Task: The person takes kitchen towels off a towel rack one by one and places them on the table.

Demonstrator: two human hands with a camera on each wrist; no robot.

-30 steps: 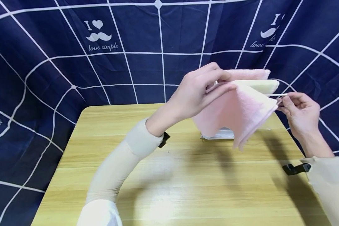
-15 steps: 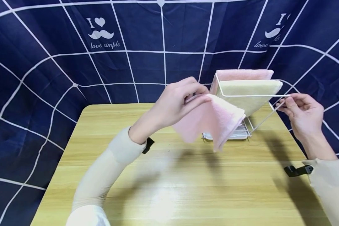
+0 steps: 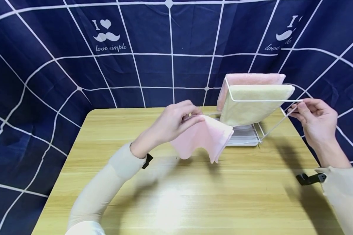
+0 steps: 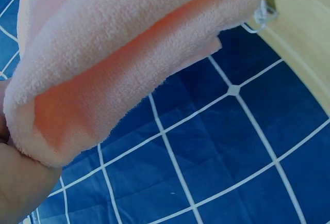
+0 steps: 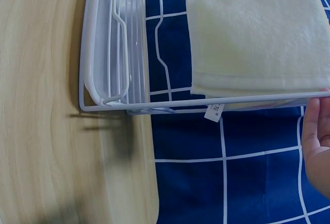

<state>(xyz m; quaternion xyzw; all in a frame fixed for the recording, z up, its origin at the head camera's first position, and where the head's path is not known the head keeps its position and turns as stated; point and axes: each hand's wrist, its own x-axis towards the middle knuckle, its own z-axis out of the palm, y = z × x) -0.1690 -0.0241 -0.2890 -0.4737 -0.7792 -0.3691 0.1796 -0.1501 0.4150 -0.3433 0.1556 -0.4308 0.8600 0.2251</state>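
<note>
My left hand [image 3: 175,121] pinches a pink towel [image 3: 204,137] by its top fold; the towel hangs in loose waves above the table, left of the rack's front. In the left wrist view the fluffy pink towel [image 4: 118,53] fills the upper part, with fingers at its lower left end. With thumb and fingers, my right hand [image 3: 316,117] holds the top right corner of a white wire rack [image 3: 267,101]. A pale yellow towel [image 3: 257,104] hangs over one bar, and another pink towel [image 3: 254,78] over the bar behind. The front bar is bare.
Under the rack lies a white tray [image 3: 242,140] with wire slats, standing on the wooden table [image 3: 223,195]. A dark blue curtain [image 3: 147,32] with white grid lines closes off the back and sides. A small white tag [image 5: 214,112] hangs below the yellow towel.
My left hand has drawn the pink towel away from the rack's front bar, leftward and down, exposing the yellow towel and the tray. The right hand keeps its hold on the rack corner.
</note>
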